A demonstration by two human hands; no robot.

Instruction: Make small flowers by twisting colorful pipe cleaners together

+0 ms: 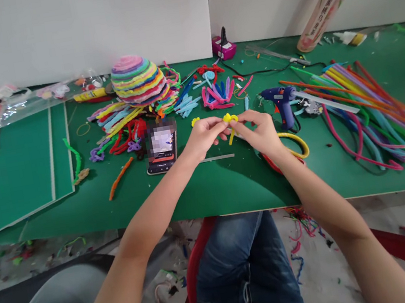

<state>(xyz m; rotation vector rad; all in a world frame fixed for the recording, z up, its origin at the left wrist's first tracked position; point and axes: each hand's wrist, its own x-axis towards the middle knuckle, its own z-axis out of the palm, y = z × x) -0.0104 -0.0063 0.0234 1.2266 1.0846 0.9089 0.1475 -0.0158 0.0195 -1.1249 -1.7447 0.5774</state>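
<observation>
A yellow pipe cleaner [229, 120], bent into small loops with a short tail hanging down, is pinched between both my hands above the green table [209, 191]. My left hand [204, 135] grips its left side with closed fingers. From the right, my right hand [259, 131] pinches it too. A second small yellow loop [195, 121] lies just behind my left hand. A thin grey stick [217, 158] rests on the table under my hands.
A phone [162, 150] lies left of my hands. A blue glue gun [282, 103] stands to the right, beside a big bundle of coloured pipe cleaners [370, 108]. A striped dome [138, 78] and loose pieces sit behind. Yellow and red rings [296, 143] lie under my right wrist.
</observation>
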